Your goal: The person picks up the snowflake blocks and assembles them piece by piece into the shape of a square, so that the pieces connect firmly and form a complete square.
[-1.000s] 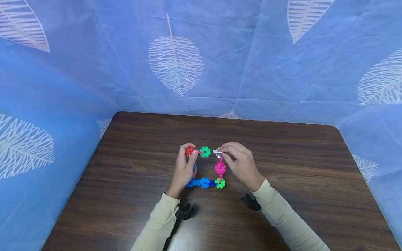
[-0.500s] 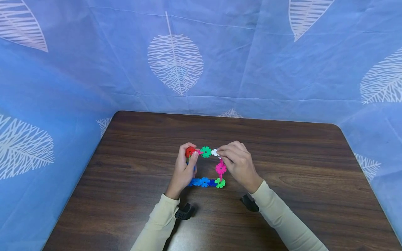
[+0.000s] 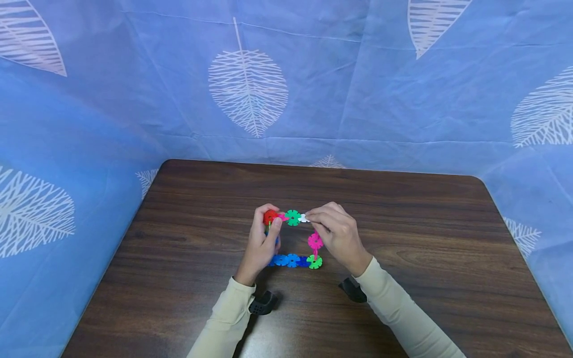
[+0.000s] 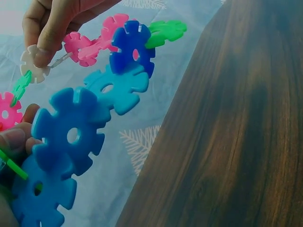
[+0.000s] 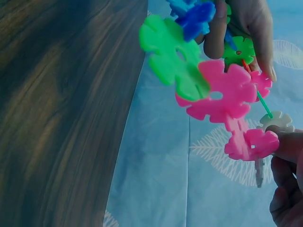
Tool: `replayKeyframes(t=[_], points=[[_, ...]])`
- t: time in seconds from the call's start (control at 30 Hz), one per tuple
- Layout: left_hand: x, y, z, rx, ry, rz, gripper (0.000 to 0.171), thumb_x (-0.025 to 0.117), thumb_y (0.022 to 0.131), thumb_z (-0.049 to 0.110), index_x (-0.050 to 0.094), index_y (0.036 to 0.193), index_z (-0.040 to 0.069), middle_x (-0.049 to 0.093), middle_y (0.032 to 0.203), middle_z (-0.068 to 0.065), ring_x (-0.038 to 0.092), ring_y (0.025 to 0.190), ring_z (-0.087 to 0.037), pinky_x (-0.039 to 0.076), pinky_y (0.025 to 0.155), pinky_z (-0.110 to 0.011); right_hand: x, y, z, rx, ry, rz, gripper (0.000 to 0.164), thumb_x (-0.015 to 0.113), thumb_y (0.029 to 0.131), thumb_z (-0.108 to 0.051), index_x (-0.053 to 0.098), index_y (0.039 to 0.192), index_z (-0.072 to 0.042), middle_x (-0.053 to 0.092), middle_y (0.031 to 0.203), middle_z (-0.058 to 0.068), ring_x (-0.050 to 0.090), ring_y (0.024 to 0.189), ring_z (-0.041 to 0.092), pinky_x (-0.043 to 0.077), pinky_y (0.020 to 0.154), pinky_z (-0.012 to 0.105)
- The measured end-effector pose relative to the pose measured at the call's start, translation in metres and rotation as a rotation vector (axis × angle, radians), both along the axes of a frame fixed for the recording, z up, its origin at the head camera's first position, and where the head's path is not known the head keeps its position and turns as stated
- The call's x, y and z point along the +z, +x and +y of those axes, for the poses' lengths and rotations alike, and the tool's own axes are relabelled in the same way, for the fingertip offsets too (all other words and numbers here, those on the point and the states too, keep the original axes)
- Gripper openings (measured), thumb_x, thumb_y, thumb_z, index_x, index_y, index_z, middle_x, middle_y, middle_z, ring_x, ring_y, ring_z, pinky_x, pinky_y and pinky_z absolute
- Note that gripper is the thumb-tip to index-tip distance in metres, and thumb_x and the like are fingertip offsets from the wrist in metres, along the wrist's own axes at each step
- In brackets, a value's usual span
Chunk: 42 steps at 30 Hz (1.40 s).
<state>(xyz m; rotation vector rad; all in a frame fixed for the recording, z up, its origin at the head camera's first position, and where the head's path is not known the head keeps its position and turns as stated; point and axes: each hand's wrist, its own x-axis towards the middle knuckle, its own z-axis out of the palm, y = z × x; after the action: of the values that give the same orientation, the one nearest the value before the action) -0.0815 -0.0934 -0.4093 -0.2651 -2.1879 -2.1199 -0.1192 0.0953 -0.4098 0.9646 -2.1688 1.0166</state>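
Slotted plastic flower discs link into a loop frame held above the table. My left hand point(image 3: 261, 243) grips its left side, by a red disc point(image 3: 270, 217) and blue discs point(image 4: 71, 132). Between thumb and fingers, my right hand point(image 3: 342, 233) pinches a white disc point(image 4: 29, 66) at the far right corner. This disc meets the edge of a green disc point(image 3: 293, 218); how deep their slots engage is not clear. A second white disc point(image 5: 259, 172), seen edge-on, lies between it and the pink discs point(image 3: 315, 241). A light green disc point(image 3: 315, 261) forms the near right corner.
The dark wooden table point(image 3: 188, 199) lies under both hands. Blue cloth point(image 3: 322, 99) with white leaf prints rises behind and at both sides. Black wrist-camera bands point(image 3: 263, 302) sit at both wrists.
My right hand has moved slightly left with the white disc, closing the gap to the green disc. The left hand keeps its grip nearly in place.
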Motion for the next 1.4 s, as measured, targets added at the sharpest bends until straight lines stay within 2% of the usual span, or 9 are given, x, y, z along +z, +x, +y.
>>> replayKeyframes(t=[0.23,0.5,0.6,0.73,0.87,1.0,1.1,1.23,1.4], points=[[-0.004,-0.001,-0.002,-0.008,0.005,0.005,0.027,0.044,0.098,0.0,0.034,0.121,-0.009,0.041,0.071,-0.011,0.041,0.041,-0.014,0.039,0.038,-0.019,-0.001,0.002,-0.002,0.005,-0.024,-0.018,0.018,0.076,0.072,0.007,0.073,0.087,-0.003,0.073,0.089,0.008,0.063,0.084,0.019,0.05,0.079,0.024],[-0.002,-0.002,0.003,-0.044,0.027,0.047,0.025,0.044,0.098,0.0,0.033,0.12,-0.008,0.044,0.073,-0.013,0.04,0.039,-0.016,0.038,0.036,-0.021,-0.003,0.002,-0.001,0.007,-0.042,0.029,0.016,0.075,0.073,0.007,0.072,0.086,-0.002,0.073,0.089,0.009,0.062,0.083,0.02,0.05,0.079,0.025],[0.0,-0.002,0.004,-0.036,0.008,0.066,0.026,0.046,0.097,-0.001,0.034,0.12,-0.007,0.044,0.072,-0.016,0.04,0.04,-0.014,0.039,0.037,-0.021,-0.003,0.0,0.0,0.006,-0.053,0.04,0.006,0.071,0.082,-0.003,0.073,0.088,-0.002,0.073,0.09,0.009,0.061,0.082,0.02,0.048,0.079,0.024],[0.002,-0.002,0.004,-0.023,-0.018,0.058,0.028,0.047,0.097,0.0,0.034,0.121,-0.008,0.044,0.072,-0.017,0.041,0.041,-0.015,0.041,0.039,-0.021,-0.001,-0.001,0.002,0.009,-0.046,0.036,0.022,0.062,0.091,-0.02,0.073,0.091,-0.002,0.073,0.092,0.01,0.06,0.083,0.02,0.048,0.077,0.024],[0.002,-0.002,0.004,-0.019,-0.016,0.028,0.03,0.046,0.098,0.002,0.033,0.123,-0.008,0.043,0.072,-0.02,0.041,0.041,-0.016,0.041,0.039,-0.021,0.001,0.001,0.007,-0.005,-0.028,-0.002,0.032,0.064,0.089,-0.031,0.072,0.102,-0.003,0.072,0.102,0.011,0.061,0.088,0.021,0.049,0.078,0.021],[0.001,-0.002,0.003,-0.014,0.004,0.003,0.03,0.045,0.098,0.002,0.033,0.124,-0.006,0.042,0.073,-0.025,0.04,0.041,-0.014,0.04,0.039,-0.02,0.0,0.004,0.015,-0.045,-0.075,-0.082,0.037,0.078,0.078,-0.021,0.069,0.111,-0.006,0.069,0.111,0.009,0.06,0.093,0.02,0.049,0.085,0.02],[-0.012,-0.006,0.001,-0.012,0.021,0.021,0.029,0.045,0.099,0.006,0.034,0.125,-0.002,0.041,0.071,-0.021,0.039,0.04,-0.014,0.039,0.038,-0.021,-0.003,0.005,0.019,-0.092,-0.143,-0.169,0.041,0.081,0.073,-0.009,0.069,0.112,-0.008,0.068,0.111,0.008,0.059,0.089,0.018,0.048,0.08,0.021],[-0.025,-0.009,0.001,-0.006,0.026,0.03,0.029,0.046,0.1,0.009,0.034,0.125,0.002,0.041,0.068,-0.015,0.038,0.039,-0.013,0.038,0.037,-0.021,-0.008,0.01,0.02,-0.153,-0.22,-0.325,0.034,0.074,0.08,-0.006,0.067,0.113,-0.006,0.067,0.106,0.01,0.056,0.082,0.012,0.044,0.069,0.02],[-0.008,-0.004,0.003,-0.006,0.036,0.017,0.028,0.044,0.099,0.002,0.033,0.124,-0.003,0.04,0.069,-0.021,0.038,0.039,-0.016,0.039,0.037,-0.022,-0.009,0.016,0.017,-0.095,-0.37,-0.659,0.028,0.064,0.09,-0.008,0.062,0.115,0.002,0.063,0.1,0.017,0.055,0.082,0.006,0.047,0.072,0.012]])
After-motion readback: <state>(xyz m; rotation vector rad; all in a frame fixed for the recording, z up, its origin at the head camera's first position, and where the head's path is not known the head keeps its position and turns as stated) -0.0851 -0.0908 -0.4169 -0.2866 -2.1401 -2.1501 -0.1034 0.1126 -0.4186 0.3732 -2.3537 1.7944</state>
